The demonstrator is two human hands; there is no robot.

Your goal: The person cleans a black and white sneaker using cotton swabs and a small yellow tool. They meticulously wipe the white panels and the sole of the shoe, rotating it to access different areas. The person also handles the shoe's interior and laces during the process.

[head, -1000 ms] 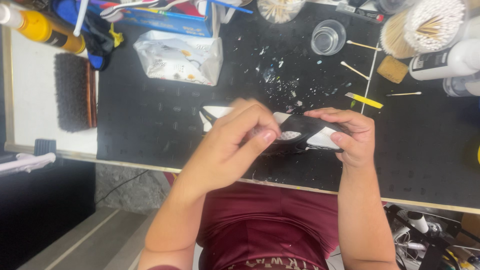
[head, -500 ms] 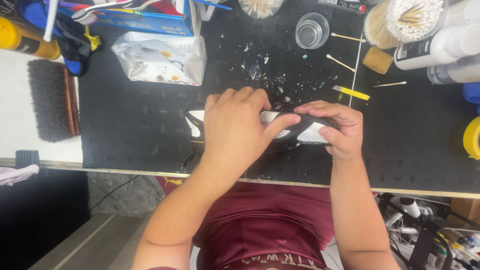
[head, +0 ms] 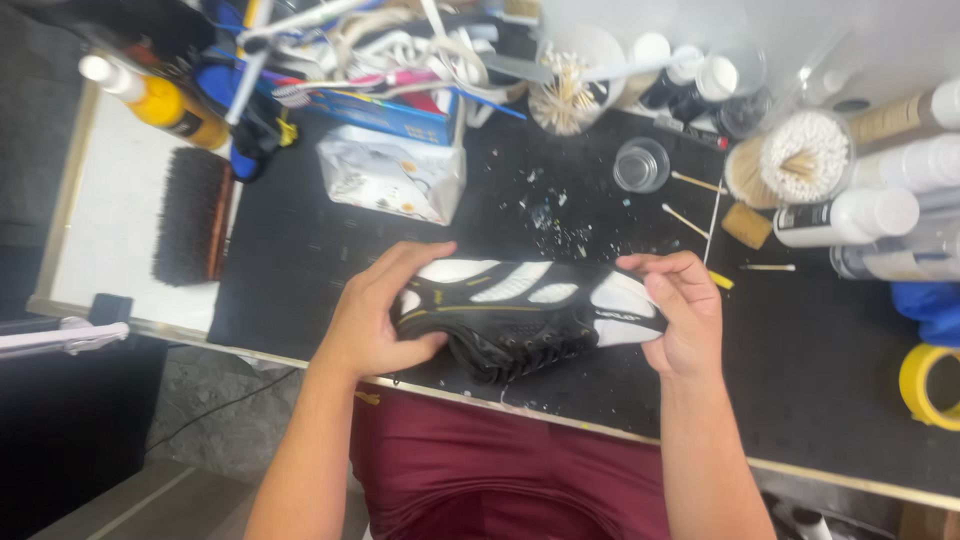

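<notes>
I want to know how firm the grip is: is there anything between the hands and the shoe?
Nothing visible: the left hand and right hand hold the black-and-white shoe bare, one at each end.

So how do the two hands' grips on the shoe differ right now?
The left hand wraps one end of the black and white shoe, fingers curled over the top edge, thumb underneath. The right hand takes the other end more lightly, fingertips on the white panel. The left covers more of the shoe. Both hold it above the black mat.

white tissue pack point(head: 392, 178) | blue box point(head: 385, 112) behind | labelled white bottle point(head: 845, 217) right
</notes>
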